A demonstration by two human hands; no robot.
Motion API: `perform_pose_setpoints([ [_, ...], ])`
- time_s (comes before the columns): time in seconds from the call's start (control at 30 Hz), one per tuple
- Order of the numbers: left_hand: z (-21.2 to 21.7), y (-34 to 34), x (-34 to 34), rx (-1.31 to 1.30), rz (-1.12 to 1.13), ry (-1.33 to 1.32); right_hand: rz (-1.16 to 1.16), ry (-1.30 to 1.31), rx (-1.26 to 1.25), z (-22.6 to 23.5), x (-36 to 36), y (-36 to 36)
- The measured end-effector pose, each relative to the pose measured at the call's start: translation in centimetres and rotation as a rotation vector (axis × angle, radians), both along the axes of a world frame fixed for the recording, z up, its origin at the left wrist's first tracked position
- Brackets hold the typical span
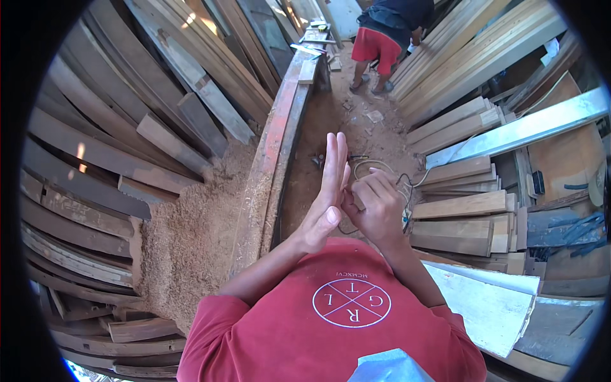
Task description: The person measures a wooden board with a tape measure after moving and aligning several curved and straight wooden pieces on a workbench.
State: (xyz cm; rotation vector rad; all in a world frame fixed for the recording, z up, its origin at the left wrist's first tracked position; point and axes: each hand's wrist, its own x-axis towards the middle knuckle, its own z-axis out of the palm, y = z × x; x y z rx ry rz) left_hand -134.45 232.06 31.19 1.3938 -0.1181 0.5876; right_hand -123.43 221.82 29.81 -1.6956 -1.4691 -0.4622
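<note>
My left hand [323, 207] is held up in front of my chest, its fingers straight and together and its thumb apart. Close against its palm side is my right hand [378, 202], with the fingers curled in. The right fingertips are partly hidden, and whether they pinch anything small cannot be made out. Both hands are above the near end of a long narrow wooden bench [275, 137] and the floor beside it. Behind the hands a thin cable [364, 167] loops over the ground, near a small dark object [316, 159] that I cannot make out.
Sawdust [184, 251] is heaped left of the bench, with many boards [108, 153] leaning beyond it. Stacked planks [455, 207] line the right side, with a long pale beam [522, 130] across them. A white panel [480, 305] lies near my right elbow. A person [382, 44] in red shorts bends at the far end.
</note>
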Motion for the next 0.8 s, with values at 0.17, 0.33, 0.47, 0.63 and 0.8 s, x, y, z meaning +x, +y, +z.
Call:
perform_pose_setpoints([
  [0.17, -0.7, 0.1, 0.3, -0.037, 0.002, -0.004, 0.015, 0.028, 0.012, -0.6, 0.3, 0.5],
  [0.33, -1.1, -0.2, 0.5, -0.093, -0.004, -0.024, 0.029, 0.068, 0.030, -1.6, 0.7, 0.5],
  [0.47, -1.1, -0.5, 0.6, -0.123, -0.006, -0.030, 0.039, 0.082, 0.017, -1.8, 0.9, 0.2],
  [0.63, -1.2, -0.8, 1.0, -0.178, -0.019, -0.037, 0.032, 0.112, 0.014, -2.2, 1.2, -0.1],
  [0.8, -1.4, -0.9, 1.2, -0.204, -0.029, -0.049, -0.004, 0.127, 0.029, -2.5, 1.3, -0.2],
])
